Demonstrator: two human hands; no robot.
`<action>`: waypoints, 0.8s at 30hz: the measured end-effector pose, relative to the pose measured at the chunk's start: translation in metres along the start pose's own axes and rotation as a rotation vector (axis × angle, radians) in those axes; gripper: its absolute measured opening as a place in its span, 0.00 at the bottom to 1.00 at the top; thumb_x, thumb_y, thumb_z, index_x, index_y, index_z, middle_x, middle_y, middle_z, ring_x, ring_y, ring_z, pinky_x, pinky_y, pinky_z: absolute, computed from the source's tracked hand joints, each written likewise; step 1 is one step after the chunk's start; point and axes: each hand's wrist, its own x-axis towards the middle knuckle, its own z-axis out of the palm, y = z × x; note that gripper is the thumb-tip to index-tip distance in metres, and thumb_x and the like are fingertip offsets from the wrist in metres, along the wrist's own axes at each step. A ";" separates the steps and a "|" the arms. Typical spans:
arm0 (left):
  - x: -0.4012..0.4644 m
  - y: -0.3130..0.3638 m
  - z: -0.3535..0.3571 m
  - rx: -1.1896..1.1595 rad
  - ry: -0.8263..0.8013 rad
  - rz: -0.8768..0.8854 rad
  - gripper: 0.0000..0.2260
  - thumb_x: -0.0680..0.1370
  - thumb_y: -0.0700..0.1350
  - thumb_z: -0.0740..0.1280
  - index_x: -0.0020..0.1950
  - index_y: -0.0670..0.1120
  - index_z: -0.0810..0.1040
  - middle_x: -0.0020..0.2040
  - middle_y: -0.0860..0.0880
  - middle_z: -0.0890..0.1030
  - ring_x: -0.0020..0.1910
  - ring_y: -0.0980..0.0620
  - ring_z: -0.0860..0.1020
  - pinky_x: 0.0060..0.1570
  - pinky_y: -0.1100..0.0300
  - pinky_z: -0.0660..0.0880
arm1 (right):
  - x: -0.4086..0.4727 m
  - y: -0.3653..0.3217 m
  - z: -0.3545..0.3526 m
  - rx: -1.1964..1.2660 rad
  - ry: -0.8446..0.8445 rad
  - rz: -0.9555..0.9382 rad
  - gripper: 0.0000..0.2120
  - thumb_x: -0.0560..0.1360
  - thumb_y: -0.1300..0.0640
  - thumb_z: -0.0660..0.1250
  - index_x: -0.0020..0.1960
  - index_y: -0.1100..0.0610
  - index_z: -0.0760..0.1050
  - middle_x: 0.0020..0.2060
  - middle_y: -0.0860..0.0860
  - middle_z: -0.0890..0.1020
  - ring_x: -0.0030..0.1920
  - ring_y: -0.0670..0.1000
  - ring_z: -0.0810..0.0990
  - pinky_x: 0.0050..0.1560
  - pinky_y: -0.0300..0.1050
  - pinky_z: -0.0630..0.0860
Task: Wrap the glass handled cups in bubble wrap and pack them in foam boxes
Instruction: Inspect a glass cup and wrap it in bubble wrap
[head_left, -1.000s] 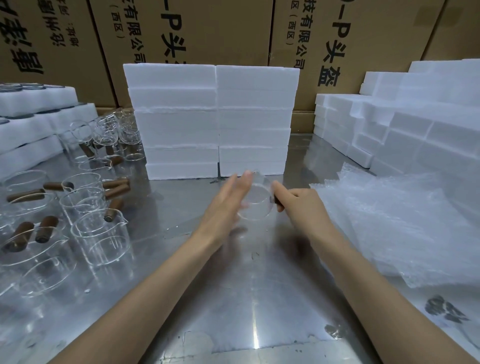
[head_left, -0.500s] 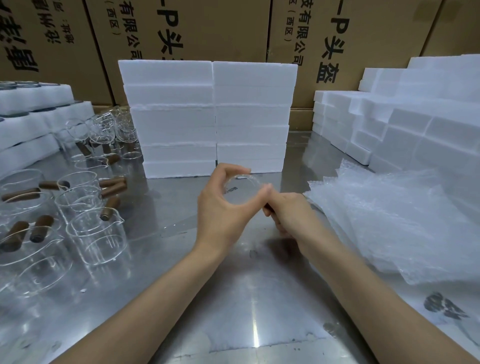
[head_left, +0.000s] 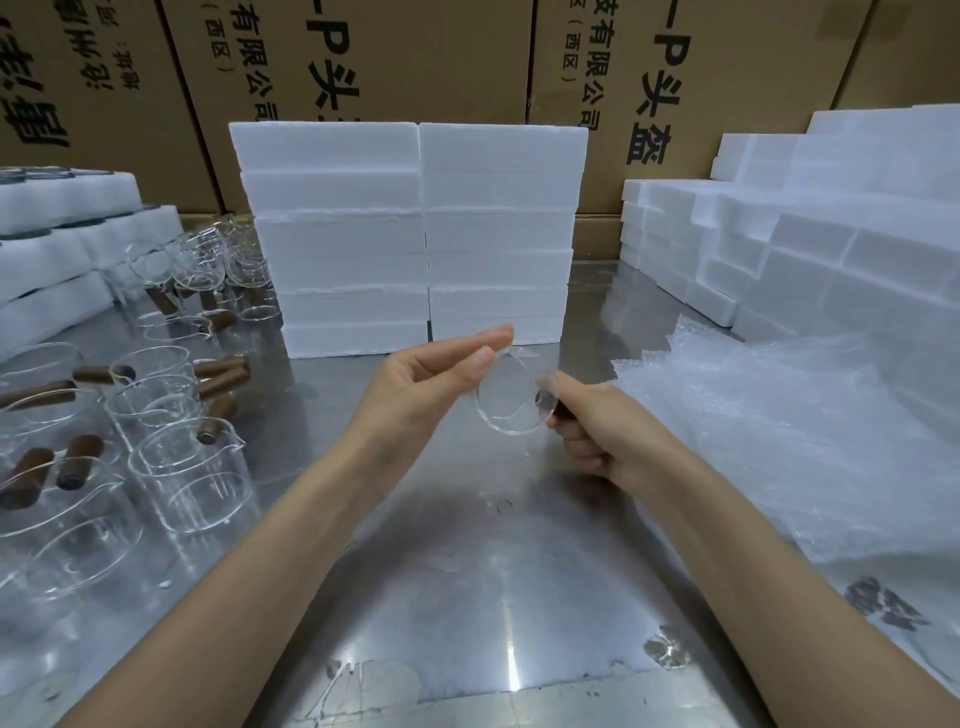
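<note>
right now the right hand (head_left: 597, 421) grips one glass cup (head_left: 511, 397) by its dark handle, fingers curled round it, holding it in the air over the steel table (head_left: 467, 571). cup lies on its side w/ the mouth facing the camera, so its long axis runs from the handle leftward toward the left hand (head_left: 421, 384). left hand's fingers are straight, tips touching or just beside the rim at the cup's upper left; can't tell which. bubble wrap (head_left: 779, 441) lies right of the grip, nearer the right arm, so i'd guess the cup must travel rightward. foam boxes (head_left: 410, 234) stand stacked behind.
</note>
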 end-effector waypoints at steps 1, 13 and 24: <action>0.000 0.001 -0.003 0.005 -0.046 0.004 0.16 0.73 0.47 0.71 0.60 0.46 0.81 0.61 0.52 0.81 0.64 0.60 0.75 0.57 0.70 0.70 | 0.000 0.001 -0.001 0.021 -0.017 0.011 0.17 0.74 0.50 0.63 0.29 0.54 0.68 0.21 0.46 0.57 0.20 0.46 0.54 0.22 0.35 0.51; -0.003 0.007 -0.005 0.192 -0.165 0.116 0.27 0.66 0.41 0.77 0.64 0.50 0.77 0.65 0.54 0.78 0.68 0.57 0.71 0.74 0.51 0.61 | -0.001 0.000 -0.002 0.110 -0.080 0.069 0.24 0.71 0.43 0.65 0.20 0.53 0.69 0.20 0.45 0.58 0.18 0.44 0.54 0.19 0.33 0.52; -0.007 -0.001 0.012 0.641 0.067 0.387 0.24 0.65 0.53 0.78 0.57 0.54 0.74 0.54 0.60 0.77 0.57 0.58 0.76 0.57 0.68 0.70 | -0.004 0.001 0.012 0.041 0.078 -0.019 0.22 0.72 0.55 0.61 0.18 0.53 0.67 0.20 0.46 0.59 0.20 0.47 0.55 0.22 0.34 0.53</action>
